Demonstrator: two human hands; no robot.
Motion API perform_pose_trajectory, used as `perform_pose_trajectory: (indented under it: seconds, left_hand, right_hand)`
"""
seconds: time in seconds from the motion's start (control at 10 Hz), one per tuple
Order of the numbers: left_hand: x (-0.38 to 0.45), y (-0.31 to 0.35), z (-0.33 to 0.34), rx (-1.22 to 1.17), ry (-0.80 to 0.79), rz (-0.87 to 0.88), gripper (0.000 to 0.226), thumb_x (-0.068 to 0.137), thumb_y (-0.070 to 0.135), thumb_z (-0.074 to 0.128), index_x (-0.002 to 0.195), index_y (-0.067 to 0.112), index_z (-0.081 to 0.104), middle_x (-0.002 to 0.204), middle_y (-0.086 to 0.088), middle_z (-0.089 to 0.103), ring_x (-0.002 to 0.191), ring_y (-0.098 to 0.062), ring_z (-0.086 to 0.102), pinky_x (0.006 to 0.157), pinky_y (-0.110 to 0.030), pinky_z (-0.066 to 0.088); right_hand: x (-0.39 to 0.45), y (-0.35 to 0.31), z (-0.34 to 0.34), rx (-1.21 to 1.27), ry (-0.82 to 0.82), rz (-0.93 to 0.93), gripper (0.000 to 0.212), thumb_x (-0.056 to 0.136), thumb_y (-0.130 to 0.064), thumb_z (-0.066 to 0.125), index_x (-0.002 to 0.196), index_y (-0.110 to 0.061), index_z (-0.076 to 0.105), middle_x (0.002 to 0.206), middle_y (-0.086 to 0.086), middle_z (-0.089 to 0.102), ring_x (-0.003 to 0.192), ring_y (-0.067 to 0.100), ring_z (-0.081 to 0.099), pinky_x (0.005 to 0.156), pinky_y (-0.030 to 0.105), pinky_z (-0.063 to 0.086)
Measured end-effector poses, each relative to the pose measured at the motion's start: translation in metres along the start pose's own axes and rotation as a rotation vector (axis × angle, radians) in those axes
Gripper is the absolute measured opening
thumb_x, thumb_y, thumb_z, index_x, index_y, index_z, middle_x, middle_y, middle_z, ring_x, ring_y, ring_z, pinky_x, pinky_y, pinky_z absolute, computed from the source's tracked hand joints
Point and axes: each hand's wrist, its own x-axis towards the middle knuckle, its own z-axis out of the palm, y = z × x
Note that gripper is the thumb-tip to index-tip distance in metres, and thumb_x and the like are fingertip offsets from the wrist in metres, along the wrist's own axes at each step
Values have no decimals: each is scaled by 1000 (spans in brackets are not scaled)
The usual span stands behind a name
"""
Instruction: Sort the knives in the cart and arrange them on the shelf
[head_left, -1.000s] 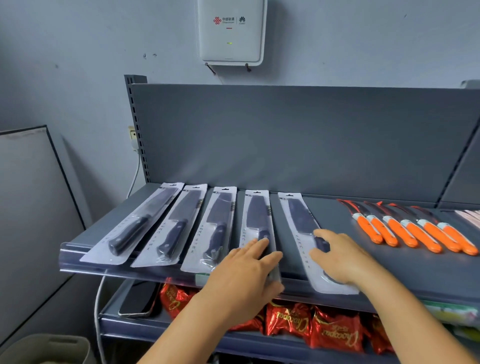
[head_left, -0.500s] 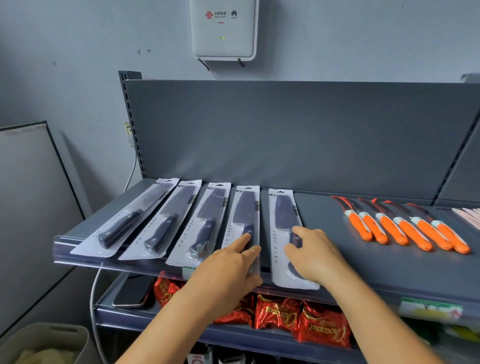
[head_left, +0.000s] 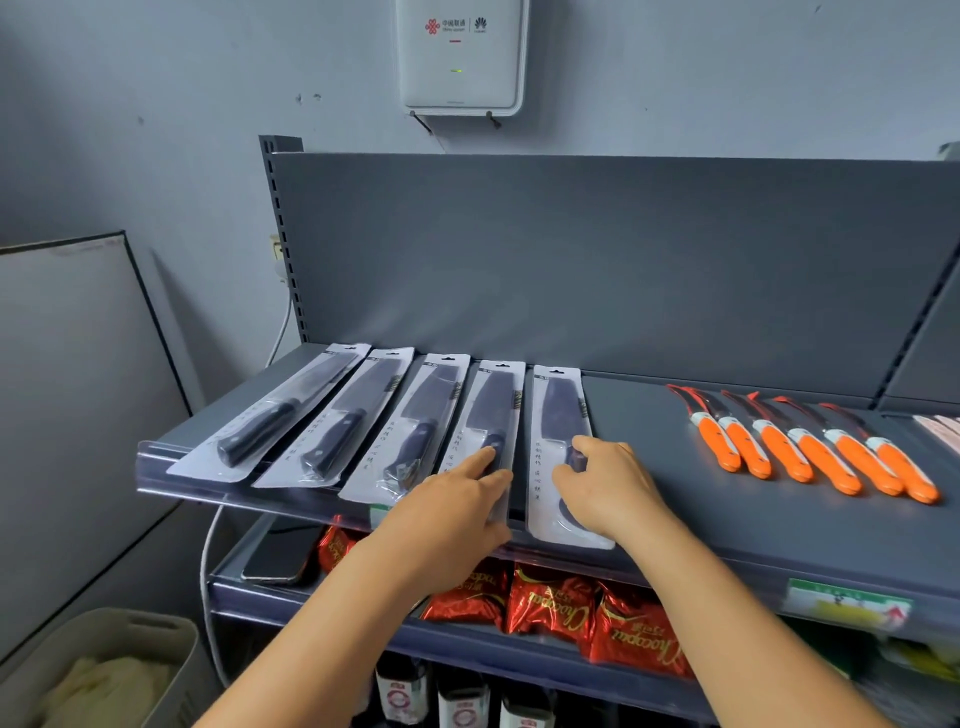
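Several packaged dark-handled kitchen knives lie side by side on the left half of the grey shelf (head_left: 649, 441). My left hand (head_left: 452, 514) rests with straight fingers on the fourth pack (head_left: 493, 405). My right hand (head_left: 608, 493) has its fingers and thumb curled around the handle bulge of the rightmost pack (head_left: 558, 410), which lies straight beside the fourth. Further right on the shelf is a row of several orange-handled knives (head_left: 810, 452), apart from both hands.
A clear lip runs along the shelf's front edge, with a price label (head_left: 847, 605) at the right. Below are red snack bags (head_left: 550, 603), a phone (head_left: 280, 556) and bottles (head_left: 457, 701). A beige bin (head_left: 104, 670) stands at lower left. A white box (head_left: 460, 57) hangs on the wall.
My right hand slid the rightmost pack leftward and straightened it, so it now lies parallel and close to the fourth pack. My left hand stayed on the fourth pack.
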Motion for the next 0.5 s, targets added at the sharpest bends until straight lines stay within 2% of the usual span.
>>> perform_pose_trajectory:
  seconds: [0.1, 0.2, 0.3, 0.4, 0.5]
  left_hand:
    - [-1, 2, -2, -4, -9, -1, 58, 98, 33, 47, 150, 25, 24, 160, 12, 0, 131, -23, 44, 104, -36, 40]
    - [-3, 2, -3, -28, -18, -3, 59, 98, 34, 47, 151, 25, 21, 160, 13, -2, 132, -20, 43, 105, -35, 39]
    - [-6, 0, -3, -39, -15, 4, 65, 97, 37, 48, 152, 26, 16, 160, 13, -4, 132, -18, 44, 104, -33, 39]
    - [-8, -2, -5, -71, 16, 12, 70, 95, 42, 49, 153, 28, 12, 160, 13, -2, 134, -16, 40, 107, -32, 35]
    - [-21, -4, -14, -127, 128, 27, 66, 96, 43, 48, 152, 30, 15, 159, 13, 7, 138, -11, 34, 111, -29, 30]
  right_hand:
    - [0, 1, 0, -3, -8, 0, 27, 89, -27, 45, 66, -21, 33, 97, 9, 47, 62, 21, 40, 50, 27, 28]
    - [1, 1, 1, -17, -22, -8, 30, 92, -38, 42, 67, -23, 32, 106, 11, 50, 73, 27, 46, 61, 29, 35]
    - [-2, -1, -3, -29, -53, -12, 33, 93, -51, 35, 84, -20, 43, 114, 12, 53, 90, 31, 54, 77, 36, 43]
    - [-8, 3, -8, -9, -54, -14, 36, 93, -52, 32, 97, -20, 47, 115, 9, 53, 98, 30, 55, 80, 36, 44]
    - [-21, 7, -21, 31, -12, -65, 30, 93, -51, 34, 78, -27, 43, 107, 4, 50, 87, 23, 48, 72, 33, 38]
